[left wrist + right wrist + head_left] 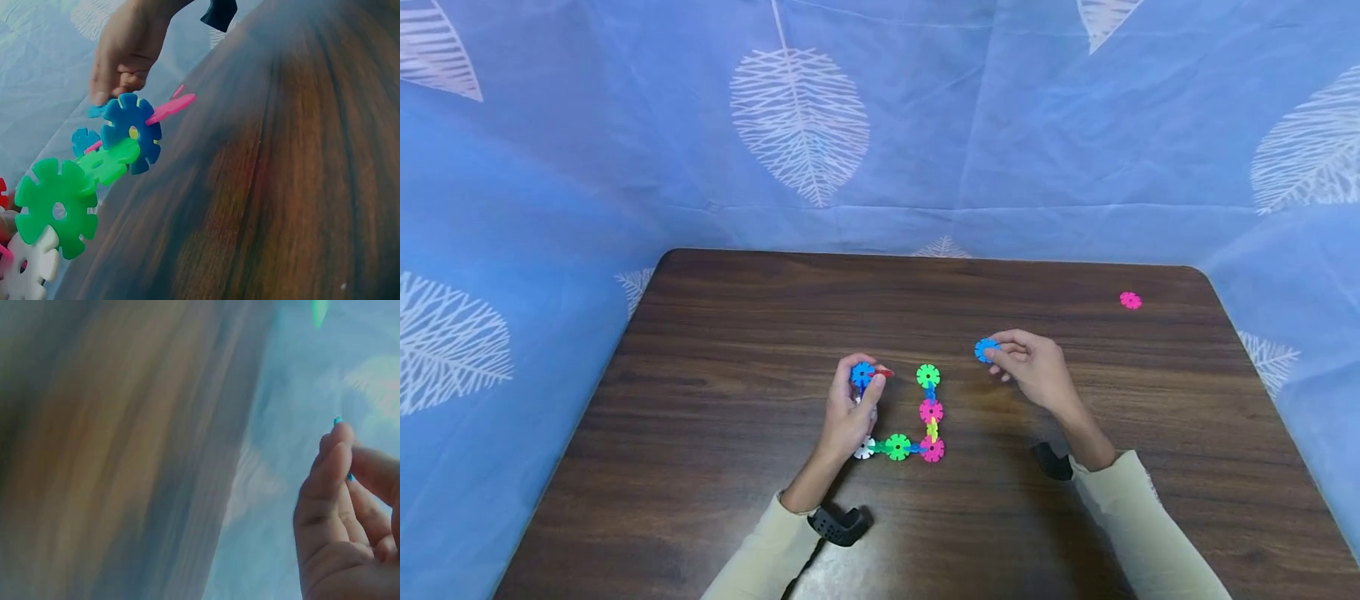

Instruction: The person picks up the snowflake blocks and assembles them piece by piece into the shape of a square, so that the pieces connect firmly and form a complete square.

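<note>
A U-shaped chain of interlocking snowflake discs includes a green disc (898,447) along its near side. My left hand (848,414) grips the chain's left arm, thumb beside a blue disc (862,374) and a red disc (882,372); the hand hides part of that arm. The right arm ends in another green disc (928,376). To the right of it, my right hand (1036,367) pinches a loose blue disc (983,350) between thumb and fingers, apart from the chain. Only slivers of that disc show past the fingers (322,506) in the right wrist view.
A single pink disc (1131,300) lies toward the far right of the brown wooden table (737,333). Behind and around the table hangs a blue cloth (925,108) with white leaf prints. Dark bands (840,525) sit at both wrists.
</note>
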Demonstrator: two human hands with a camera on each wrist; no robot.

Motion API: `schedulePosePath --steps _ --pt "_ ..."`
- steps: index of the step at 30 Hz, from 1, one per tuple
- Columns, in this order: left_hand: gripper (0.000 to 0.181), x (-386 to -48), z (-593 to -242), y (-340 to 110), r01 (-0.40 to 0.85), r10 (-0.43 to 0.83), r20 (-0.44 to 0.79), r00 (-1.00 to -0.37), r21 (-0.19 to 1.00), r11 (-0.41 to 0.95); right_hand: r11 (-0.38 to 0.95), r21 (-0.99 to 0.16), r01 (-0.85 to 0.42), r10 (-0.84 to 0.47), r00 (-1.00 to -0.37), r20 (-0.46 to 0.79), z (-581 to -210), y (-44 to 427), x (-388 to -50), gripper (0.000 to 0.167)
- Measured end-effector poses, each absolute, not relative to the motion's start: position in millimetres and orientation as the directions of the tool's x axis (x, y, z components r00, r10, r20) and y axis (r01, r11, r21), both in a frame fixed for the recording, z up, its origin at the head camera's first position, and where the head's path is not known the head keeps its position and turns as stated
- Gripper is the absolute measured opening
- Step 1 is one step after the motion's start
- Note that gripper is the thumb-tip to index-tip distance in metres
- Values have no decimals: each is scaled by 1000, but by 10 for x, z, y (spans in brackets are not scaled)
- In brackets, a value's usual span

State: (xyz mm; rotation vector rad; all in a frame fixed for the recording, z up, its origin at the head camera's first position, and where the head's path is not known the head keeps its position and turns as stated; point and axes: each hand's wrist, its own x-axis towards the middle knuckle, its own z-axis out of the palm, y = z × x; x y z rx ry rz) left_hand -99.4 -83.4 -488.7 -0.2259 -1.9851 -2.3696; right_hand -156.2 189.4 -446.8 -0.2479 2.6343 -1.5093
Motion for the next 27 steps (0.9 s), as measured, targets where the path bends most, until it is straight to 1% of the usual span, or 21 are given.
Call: schedulePosePath --steps 3,7,10,15,21,27 --pt "29 -1008 -4893 -820 124 56 137 -989 975 -186 391 -918 -63 -214 -977 -24 -4452 1677 -1444 34" --pt "31 -1025 -4889 -789 123 99 144 -985 973 -198 316 -948 -38 -226 -973 -37 -4433 1457 -1303 32" --pt "31 -1022 -4885 -774 140 131 171 -977 967 -215 295 -955 -45 -238 -971 -28 -4424 1344 -1229 30" --pt "29 -984 -4886 -780 167 129 204 -970 953 -253 268 -961 -64 -288 -957 -17 -4394 1188 -1181 28" --pt "30 -933 -4870 -783 168 135 203 -970 958 -232 245 -967 -70 -332 -943 -16 -4375 1067 -1197 23" --pt "29 -916 -4866 -785 170 137 203 -970 961 -219 241 -968 -69 -330 -944 -15 -4386 1015 -1167 23"
